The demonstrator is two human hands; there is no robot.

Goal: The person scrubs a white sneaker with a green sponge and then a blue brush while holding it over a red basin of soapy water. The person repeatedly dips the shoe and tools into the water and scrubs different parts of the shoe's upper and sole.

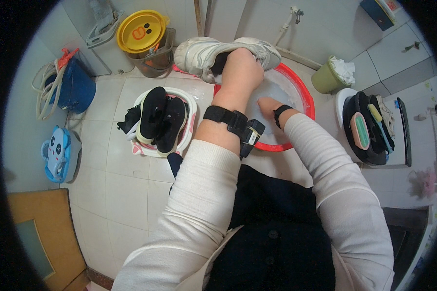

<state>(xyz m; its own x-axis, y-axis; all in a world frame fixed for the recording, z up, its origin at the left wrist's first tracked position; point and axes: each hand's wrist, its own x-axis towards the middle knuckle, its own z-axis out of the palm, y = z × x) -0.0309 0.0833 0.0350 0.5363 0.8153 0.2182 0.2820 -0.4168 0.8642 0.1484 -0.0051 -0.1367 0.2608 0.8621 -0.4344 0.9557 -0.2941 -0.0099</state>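
Observation:
My left hand (243, 69) grips a pair of white lace-up sneakers (196, 58) and holds them up over the far side of a red-rimmed basin (309, 103). One sneaker shows its dark inside; the other is partly hidden behind my hand. Cloudy, sudsy water (278, 85) fills the basin. My right hand (268, 106) reaches down into that water at the near side, its fingers hidden below the surface, so whether it holds anything cannot be seen. Both wrists wear black straps, the left one with a small device.
Left of the basin, black shoes (151, 112) fill a white-and-pink tub (193, 105). On a toilet lid at right lie dark shoes, a scrubbing brush (359, 131) and a long-handled brush (380, 123). A green waste bin (326, 76), a blue bucket (81, 87) and a brown bucket (149, 63) stand around.

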